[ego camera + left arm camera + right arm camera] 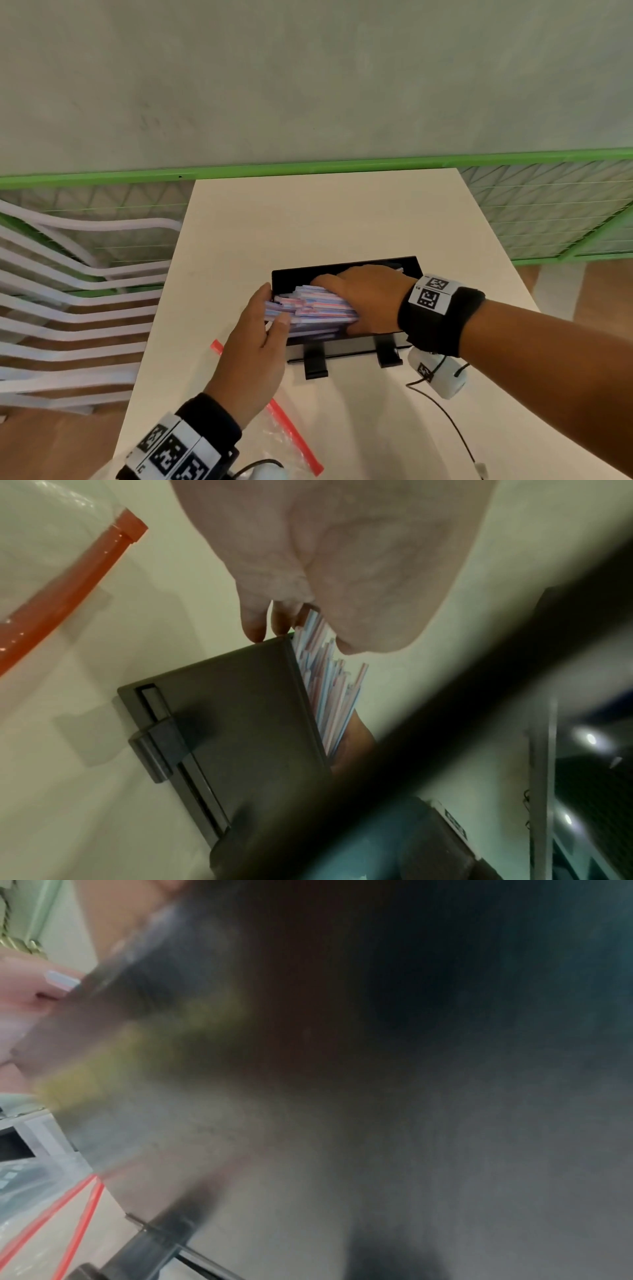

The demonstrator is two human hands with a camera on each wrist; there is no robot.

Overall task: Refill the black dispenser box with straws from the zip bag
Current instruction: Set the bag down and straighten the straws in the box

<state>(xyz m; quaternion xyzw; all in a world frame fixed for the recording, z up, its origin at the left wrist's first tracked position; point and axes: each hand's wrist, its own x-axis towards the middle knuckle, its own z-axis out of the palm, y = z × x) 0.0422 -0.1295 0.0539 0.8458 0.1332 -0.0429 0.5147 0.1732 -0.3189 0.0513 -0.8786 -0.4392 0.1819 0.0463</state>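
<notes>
The black dispenser box (346, 265) stands open on the white table, seen from its front in the left wrist view (232, 710). A bundle of red, blue and white straws (315, 308) lies partly in it, the left ends sticking out over the side (329, 685). My right hand (337, 305) reaches into the box and grips the bundle, fingers on top and thumb underneath. My left hand (274, 306) holds the protruding straw ends between thumb and fingers (301, 639). The clear zip bag (277, 431) with a red seal lies flat under my left forearm.
The white table (308, 222) is narrow, its edges close on both sides. White slatted chairs (68, 308) stand to the left and a green-framed mesh fence (548, 205) behind. A black cable (445, 421) trails right of the box. The right wrist view is mostly dark blur.
</notes>
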